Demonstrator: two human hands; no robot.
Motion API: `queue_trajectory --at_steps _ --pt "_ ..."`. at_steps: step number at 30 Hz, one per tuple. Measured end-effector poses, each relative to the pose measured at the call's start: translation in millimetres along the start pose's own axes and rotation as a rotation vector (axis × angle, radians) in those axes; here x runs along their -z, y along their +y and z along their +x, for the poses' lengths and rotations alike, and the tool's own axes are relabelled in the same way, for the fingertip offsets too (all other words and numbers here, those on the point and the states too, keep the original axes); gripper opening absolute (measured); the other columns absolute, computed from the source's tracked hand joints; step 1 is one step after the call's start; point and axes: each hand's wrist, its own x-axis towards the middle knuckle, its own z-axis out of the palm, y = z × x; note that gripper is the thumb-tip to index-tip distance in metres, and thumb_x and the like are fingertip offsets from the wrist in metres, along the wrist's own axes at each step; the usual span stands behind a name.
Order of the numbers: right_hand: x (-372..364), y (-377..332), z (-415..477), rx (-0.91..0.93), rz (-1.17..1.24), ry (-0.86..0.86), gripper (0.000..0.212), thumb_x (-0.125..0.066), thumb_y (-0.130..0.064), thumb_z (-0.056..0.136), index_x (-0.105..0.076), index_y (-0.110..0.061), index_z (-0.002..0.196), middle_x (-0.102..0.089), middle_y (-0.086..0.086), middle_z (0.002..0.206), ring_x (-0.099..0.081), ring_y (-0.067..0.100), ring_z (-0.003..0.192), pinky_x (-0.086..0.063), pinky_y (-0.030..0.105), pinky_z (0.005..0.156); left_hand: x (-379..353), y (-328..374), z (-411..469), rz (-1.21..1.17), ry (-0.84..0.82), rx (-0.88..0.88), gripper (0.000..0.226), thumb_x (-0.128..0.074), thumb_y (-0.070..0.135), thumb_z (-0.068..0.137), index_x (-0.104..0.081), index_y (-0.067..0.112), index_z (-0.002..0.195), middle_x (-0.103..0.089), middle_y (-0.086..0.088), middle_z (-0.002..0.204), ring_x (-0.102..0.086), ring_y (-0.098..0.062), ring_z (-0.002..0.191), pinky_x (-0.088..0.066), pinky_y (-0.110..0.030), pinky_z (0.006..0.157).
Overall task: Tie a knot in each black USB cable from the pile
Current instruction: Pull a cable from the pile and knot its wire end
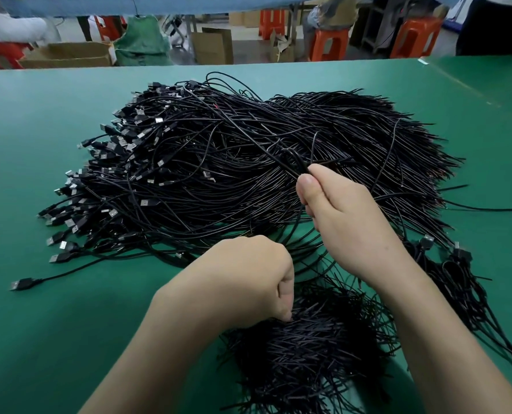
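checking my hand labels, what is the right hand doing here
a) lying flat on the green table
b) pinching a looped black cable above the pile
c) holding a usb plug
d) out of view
b: the right hand has its thumb and fingers closed on a black cable, which curls into a loop just above the big pile.
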Motion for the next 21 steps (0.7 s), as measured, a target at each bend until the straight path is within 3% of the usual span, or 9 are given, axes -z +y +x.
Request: queue_trajectory --at_steps 10,13,18,21 --pt "-2 2 1 -0.010 0.002 -0.001 0.038 -0.037 -0.035 0.108 -0.049 -0.015 0.079 -0.050 -0.001 0.064 -0.041 0.010 0.056 -0.040 0.038 0.058 7 -17 -1 -0.189 0.025 -0.034 0.014 -0.067 0.029 0.095 -0.071 0.032 0.081 -0.066 0.026 0.066 -0.058 0.007 0.062 -0.050 -0.015 0.062" --pt "-2 3 1 -0.015 0.017 0.001 0.038 -0.038 -0.035 0.108 -0.050 -0.012 0.080 -0.051 0.001 0.065 -0.040 0.009 0.056 -0.038 0.036 0.058 9 -19 -1 -0.304 0.057 -0.095 0.016 -0.067 0.029 0.098 -0.066 0.032 0.082 -0.069 0.016 0.076 -0.060 0.001 0.067 -0.056 -0.022 0.069" --pt "1 7 3 -0.001 0.033 0.032 0.037 -0.039 -0.032 0.108 -0.051 -0.013 0.079 -0.049 -0.006 0.064 -0.042 0.006 0.058 -0.038 0.028 0.056 11 -19 0 -0.540 0.131 -0.228 0.015 -0.068 0.020 0.099 -0.067 0.027 0.085 -0.071 0.006 0.081 -0.051 -0.002 0.062 -0.044 -0.016 0.057" --pt "7 12 5 -0.034 0.079 0.088 0.036 -0.039 -0.031 0.109 -0.051 -0.016 0.078 -0.048 -0.008 0.063 -0.043 0.009 0.059 -0.042 0.037 0.061 14 -28 3 -0.690 0.228 -0.247 0.014 -0.068 0.016 0.100 -0.069 0.024 0.089 -0.073 0.006 0.080 -0.060 -0.003 0.069 -0.048 -0.015 0.063"
